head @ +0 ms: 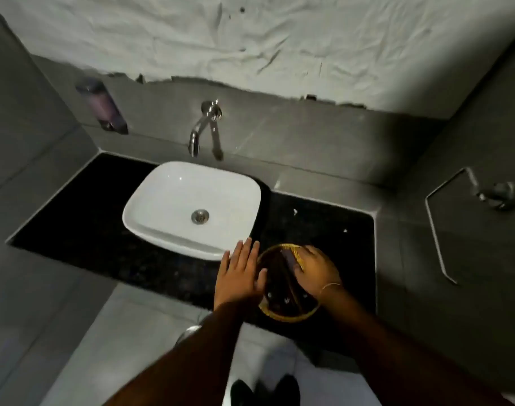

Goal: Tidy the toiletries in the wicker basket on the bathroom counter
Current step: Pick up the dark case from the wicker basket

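Observation:
A round wicker basket (282, 317) with a yellow rim sits near the front edge of the black counter (83, 230), right of the sink. Dark toiletries (279, 276) lie inside it; they are too dim to tell apart. My left hand (238, 273) is flat with its fingers spread, its thumb against the basket's left rim. My right hand (314, 269) reaches into the basket from the right, fingers curled over a dark purplish item (290, 258) at the far rim. Whether it grips that item is unclear.
A white basin (162, 200) stands left of the basket, with a chrome wall tap (202, 127) above it. A purple soap dispenser (102, 105) hangs on the left wall, a metal towel ring (443, 230) on the right wall. My dark shoes (265, 389) show on the floor below.

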{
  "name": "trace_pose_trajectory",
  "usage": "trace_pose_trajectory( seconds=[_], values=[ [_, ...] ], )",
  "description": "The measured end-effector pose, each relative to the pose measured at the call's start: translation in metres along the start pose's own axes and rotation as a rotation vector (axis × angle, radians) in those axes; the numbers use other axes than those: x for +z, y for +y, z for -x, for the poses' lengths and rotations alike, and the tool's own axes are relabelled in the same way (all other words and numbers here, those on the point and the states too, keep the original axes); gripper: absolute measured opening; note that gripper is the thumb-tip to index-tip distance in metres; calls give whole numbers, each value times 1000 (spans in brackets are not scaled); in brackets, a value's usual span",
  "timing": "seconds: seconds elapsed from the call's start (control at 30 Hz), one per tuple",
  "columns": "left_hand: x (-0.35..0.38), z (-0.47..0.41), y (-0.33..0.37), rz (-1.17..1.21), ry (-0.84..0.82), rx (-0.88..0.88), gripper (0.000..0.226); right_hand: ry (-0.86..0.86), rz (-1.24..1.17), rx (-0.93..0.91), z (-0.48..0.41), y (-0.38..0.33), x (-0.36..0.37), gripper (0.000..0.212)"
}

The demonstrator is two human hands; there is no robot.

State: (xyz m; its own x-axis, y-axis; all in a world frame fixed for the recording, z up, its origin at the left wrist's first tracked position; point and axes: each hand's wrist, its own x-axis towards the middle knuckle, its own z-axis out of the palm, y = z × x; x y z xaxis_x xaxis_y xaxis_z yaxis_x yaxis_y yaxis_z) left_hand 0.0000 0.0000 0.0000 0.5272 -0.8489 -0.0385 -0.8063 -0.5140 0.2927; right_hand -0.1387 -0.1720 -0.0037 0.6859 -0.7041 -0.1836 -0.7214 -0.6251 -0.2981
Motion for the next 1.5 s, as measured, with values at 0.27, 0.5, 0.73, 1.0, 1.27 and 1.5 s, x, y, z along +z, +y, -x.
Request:
trace_pose_trajectory(
  seconds=[0.27, 0.5, 0.73, 1.0, 1.27, 1.5],
  values=[
    [63, 48, -19, -28, -176, -96, 75, -80, -107, 73, 15, 14, 76, 76],
    [83, 57, -10, 38, -238, -144, 74, -151, -212, 248, 5, 17, 108, 75],
    [69, 47, -6, 124, -178, -207, 73, 14, -429, 225, 7, 26, 89, 58],
    [23, -5, 5, 745, -198, -478, 70, -23, -417, 33, 60, 22, 81, 42],
    [3, -16, 3, 855, -136, -432, 48, -40, -481, -57, 56, 19, 61, 23],
    [-9, -16, 5, 1106, -138, -615, 52, -46, -504, -130, 51, 19, 50, 32]
  ],
)
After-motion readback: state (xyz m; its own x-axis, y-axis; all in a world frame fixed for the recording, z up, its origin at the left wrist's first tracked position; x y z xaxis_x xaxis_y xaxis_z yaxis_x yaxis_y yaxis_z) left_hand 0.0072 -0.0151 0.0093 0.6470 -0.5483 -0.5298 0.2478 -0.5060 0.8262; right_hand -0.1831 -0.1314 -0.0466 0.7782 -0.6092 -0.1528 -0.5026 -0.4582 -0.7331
